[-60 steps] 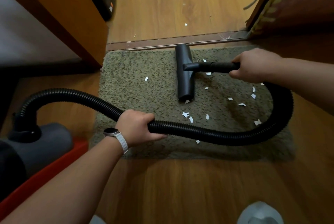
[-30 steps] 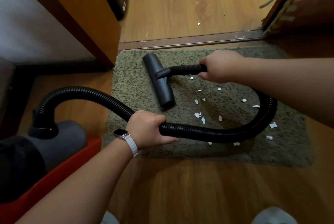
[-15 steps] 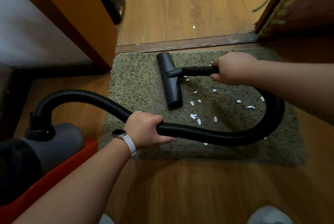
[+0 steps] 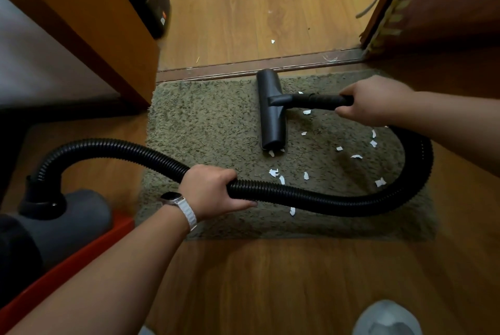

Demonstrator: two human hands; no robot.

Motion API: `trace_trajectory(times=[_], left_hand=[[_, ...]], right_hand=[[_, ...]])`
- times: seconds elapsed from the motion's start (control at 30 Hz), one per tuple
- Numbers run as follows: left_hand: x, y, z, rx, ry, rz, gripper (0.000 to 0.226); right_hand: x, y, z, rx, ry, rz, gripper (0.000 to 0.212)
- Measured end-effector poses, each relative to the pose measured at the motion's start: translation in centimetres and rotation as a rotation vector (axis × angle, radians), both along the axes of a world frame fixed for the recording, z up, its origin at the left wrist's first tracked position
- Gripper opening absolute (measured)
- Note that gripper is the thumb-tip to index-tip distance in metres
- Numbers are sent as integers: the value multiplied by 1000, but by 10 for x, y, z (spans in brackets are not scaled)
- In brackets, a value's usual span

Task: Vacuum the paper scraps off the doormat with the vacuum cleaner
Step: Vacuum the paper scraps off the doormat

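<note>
On my feed the doormat [image 4: 211, 123] reads as shaggy cloth pile, rough and fully matt. The scraps [image 4: 273, 172] on it look like thin white paper, matt, with torn edges. The hose [image 4: 311, 195] is black ribbed plastic with a faint sheen on its ridges. I take the tube [image 4: 319, 100] and the nozzle [image 4: 272, 118] for smooth dark plastic, satin rather than glossy. The vacuum cleaner [image 4: 67, 215] has a matt grey plastic body above a smoother red base [image 4: 67, 267]. The floor [image 4: 270, 280] is wood-grain board, smooth with a soft shine. The threshold strip [image 4: 243, 67] is darker, scuffed wood. The cabinet [image 4: 89, 10] shows smooth orange-brown wood. The watch [image 4: 170, 196] has a glossy face and a ribbed white strap.
</note>
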State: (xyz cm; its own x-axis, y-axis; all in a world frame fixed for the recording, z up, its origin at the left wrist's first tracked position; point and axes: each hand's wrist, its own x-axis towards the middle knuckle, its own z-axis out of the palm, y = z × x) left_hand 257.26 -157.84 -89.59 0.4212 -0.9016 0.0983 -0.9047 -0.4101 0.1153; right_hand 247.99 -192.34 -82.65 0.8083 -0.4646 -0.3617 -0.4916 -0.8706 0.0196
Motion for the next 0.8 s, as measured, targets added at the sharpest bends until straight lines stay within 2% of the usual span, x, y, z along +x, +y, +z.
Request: trace_trajectory(times=[0.2, 0.43, 0.57, 0.8], left_hand=[[1, 2, -3, 10, -12, -23, 65], [2, 9, -7, 36, -11, -65, 65], [3, 12, -7, 43, -4, -90, 64], [5, 13, -14, 61, 11, -84, 65]], right_hand=[[3, 7, -4, 50, 13, -3, 35], [15, 34, -2, 98, 43, 142, 29], [16, 46, -4, 80, 67, 242, 37], [11, 30, 4, 103, 0, 98, 32]])
